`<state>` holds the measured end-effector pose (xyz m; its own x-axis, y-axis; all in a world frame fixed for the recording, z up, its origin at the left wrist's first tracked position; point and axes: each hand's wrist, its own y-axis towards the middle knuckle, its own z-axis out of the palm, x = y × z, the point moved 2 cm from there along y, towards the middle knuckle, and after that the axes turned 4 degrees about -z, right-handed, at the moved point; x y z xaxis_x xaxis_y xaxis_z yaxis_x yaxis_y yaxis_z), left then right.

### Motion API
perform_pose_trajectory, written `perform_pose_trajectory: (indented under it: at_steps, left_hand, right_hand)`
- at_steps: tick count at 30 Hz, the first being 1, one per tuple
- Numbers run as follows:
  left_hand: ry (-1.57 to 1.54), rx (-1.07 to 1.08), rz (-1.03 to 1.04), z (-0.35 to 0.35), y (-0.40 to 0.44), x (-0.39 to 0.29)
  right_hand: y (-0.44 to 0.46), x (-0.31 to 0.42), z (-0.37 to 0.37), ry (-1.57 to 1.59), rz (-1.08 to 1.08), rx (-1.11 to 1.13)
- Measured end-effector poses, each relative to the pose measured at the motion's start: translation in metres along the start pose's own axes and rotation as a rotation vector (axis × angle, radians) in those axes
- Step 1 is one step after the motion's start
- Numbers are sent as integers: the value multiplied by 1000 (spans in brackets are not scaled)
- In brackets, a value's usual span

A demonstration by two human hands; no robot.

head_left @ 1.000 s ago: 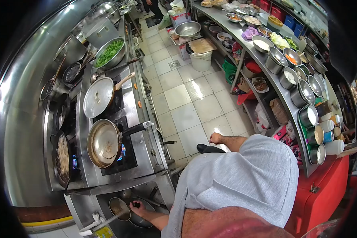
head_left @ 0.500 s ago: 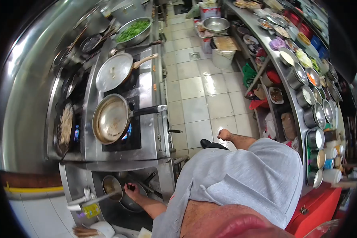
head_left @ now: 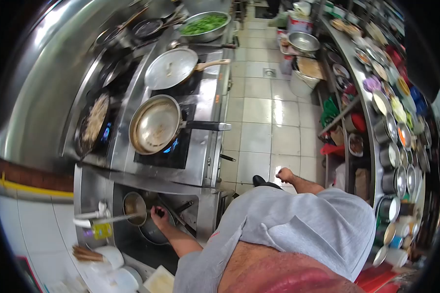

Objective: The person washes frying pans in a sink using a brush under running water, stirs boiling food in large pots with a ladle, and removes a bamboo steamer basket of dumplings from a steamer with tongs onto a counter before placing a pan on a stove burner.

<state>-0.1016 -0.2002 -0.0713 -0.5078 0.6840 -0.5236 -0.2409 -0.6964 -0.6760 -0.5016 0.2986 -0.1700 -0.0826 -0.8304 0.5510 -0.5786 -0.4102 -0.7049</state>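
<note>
On the left, my left hand (head_left: pixel 162 218) is closed around a short black handle over the metal sink (head_left: pixel 94 180). The handle appears to belong to a small round saucepan (head_left: pixel 133 201) with a brownish inside, which sits under the spout of the white faucet (head_left: pixel 102 219). Below my hand, a wider dark pan (head_left: pixel 154 233) lies in the sink, partly hidden by my forearm. Out to the right, above the tiled floor, my right hand (head_left: pixel 285 175) has its fingers curled in. Whether anything is inside them cannot be made out.
A frying pan (head_left: pixel 156 124) sits over a lit burner, with a lidded pan (head_left: pixel 171 68) behind it. Brownish food fills another pan (head_left: pixel 94 122) at the rear. A bowl of chopped greens (head_left: pixel 205 25) stands farther along. Several ingredient pots line the right-hand counter (head_left: pixel 361 105).
The camera view has turned, so the stove and floor sit farther right. My left hand stays at the black handle over the sink. My right hand remains curled at my side.
</note>
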Motion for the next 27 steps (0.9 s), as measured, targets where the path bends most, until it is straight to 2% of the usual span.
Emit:
perform_pose_trajectory:
  at_steps: [4,10,15,27]
  left_hand:
    - [-15,-77,12,10,-9,4]
    - [-98,-113,15,10,-10,5]
    - [-63,-63,-15,14,-11,5]
    - [-105,-92,48,20,-17,7]
  right_hand:
    - [2,-1,-2,47,38,-44]
    - [10,9,-7,53,17,52]
    - [24,5,-5,158,19,90]
    - [29,18,-8,120,37,146]
